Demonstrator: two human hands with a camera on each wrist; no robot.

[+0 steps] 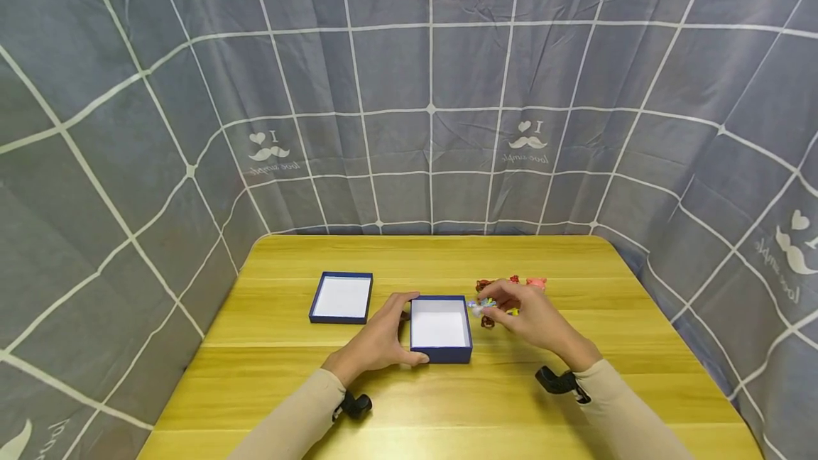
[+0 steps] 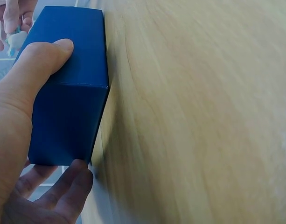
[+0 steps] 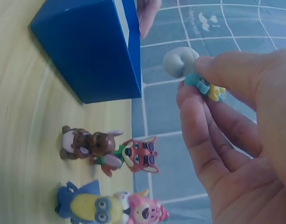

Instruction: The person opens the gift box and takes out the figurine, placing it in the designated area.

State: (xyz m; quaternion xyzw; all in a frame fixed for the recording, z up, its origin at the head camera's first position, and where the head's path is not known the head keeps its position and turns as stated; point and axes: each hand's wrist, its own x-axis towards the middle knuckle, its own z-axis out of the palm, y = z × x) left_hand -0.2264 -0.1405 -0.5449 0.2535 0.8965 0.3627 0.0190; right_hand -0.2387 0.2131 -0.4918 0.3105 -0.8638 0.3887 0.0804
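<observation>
An open square box (image 1: 449,355), dark blue outside and white inside, stands on the table. My left hand (image 1: 383,336) grips it from the left, thumb on the near wall (image 2: 84,46) and fingers around the far corner. To the right of the box, my right hand (image 1: 533,316) pinches a small toy figure (image 3: 198,81) between thumb and fingers. The figure has a grey rounded part and turquoise and yellow parts; its kind is unclear. It hangs beside the box's right edge, above the table.
Left of the box lies a shallow blue-rimmed lid (image 1: 341,320), white inside up. Under and behind my right hand stand several toy figures: a brown big-eared animal (image 3: 89,142), an orange fox (image 3: 142,155), a blue-and-yellow goggled figure (image 3: 94,205) and a pink bear (image 3: 145,212).
</observation>
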